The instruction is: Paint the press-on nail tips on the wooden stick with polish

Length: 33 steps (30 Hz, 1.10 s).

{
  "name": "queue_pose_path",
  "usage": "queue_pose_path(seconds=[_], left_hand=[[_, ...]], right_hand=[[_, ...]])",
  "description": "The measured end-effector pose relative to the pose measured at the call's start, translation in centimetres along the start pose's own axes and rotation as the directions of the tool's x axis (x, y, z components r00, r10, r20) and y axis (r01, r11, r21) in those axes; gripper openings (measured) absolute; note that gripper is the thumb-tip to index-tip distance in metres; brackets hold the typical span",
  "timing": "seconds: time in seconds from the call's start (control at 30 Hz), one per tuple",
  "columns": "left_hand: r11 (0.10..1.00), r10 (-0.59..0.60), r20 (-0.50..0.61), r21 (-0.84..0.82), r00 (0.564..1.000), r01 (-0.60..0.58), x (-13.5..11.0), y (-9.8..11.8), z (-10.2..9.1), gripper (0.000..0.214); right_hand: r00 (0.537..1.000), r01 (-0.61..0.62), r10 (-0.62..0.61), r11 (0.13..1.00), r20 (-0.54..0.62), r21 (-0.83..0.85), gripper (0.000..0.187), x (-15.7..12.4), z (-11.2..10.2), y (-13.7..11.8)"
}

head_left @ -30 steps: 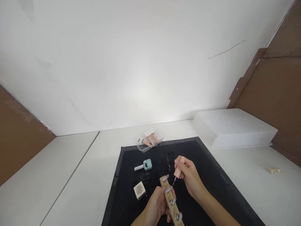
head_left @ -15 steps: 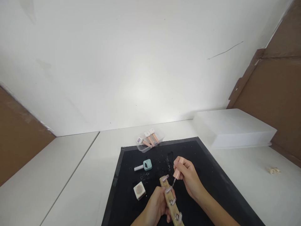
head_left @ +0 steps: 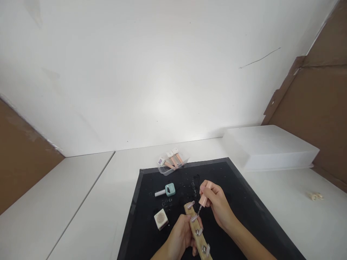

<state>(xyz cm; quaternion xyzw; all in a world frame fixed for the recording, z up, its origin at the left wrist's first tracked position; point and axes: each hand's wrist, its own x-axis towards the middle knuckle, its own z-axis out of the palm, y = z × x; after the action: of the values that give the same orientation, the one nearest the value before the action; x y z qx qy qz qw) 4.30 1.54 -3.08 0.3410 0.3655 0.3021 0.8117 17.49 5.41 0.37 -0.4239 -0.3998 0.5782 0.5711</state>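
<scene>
My left hand [head_left: 181,234] is closed around a wooden strip [head_left: 196,238] that carries several pale pinkish false nails on small metal mounts. My right hand [head_left: 217,202] pinches the pink cap of a nail polish brush [head_left: 204,199], its bristles pointing down and left. The brush tip meets or hovers just beside the second false nail [head_left: 194,218] from the far end; contact is too small to tell. To the left of the strip stands a square whitish bottle [head_left: 161,219] with a round patch on top. A teal bottle with a silver cap [head_left: 170,189] lies farther back.
A clear tray [head_left: 166,172] with several pink-capped bottles sits at the black mat's [head_left: 217,169] back edge. A white plastic bin [head_left: 271,148] stands at the back right. Small cream-coloured pieces [head_left: 314,196] lie on the right of the white table. Brown panels flank both sides.
The brush in my right hand has shifted very slightly down and left along the second nail. My left hand and the wooden strip have stayed in place.
</scene>
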Motion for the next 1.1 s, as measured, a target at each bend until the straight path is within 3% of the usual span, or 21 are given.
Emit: queue_pose_path(seconds=[0.43, 1.1], left_hand=[[1.000, 0.007, 0.011, 0.011, 1.000, -0.007, 0.11, -0.17, -0.22, 0.038], [1.000, 0.006, 0.015, 0.006, 1.000, -0.006, 0.10, -0.22, -0.12, 0.043]], right_hand=[[0.999, 0.023, -0.024, 1.000, 0.045, 0.012, 0.019, -0.13, -0.09, 0.18], [0.972, 0.158, -0.127, 0.975, 0.198, -0.154, 0.021, -0.78, -0.12, -0.14]])
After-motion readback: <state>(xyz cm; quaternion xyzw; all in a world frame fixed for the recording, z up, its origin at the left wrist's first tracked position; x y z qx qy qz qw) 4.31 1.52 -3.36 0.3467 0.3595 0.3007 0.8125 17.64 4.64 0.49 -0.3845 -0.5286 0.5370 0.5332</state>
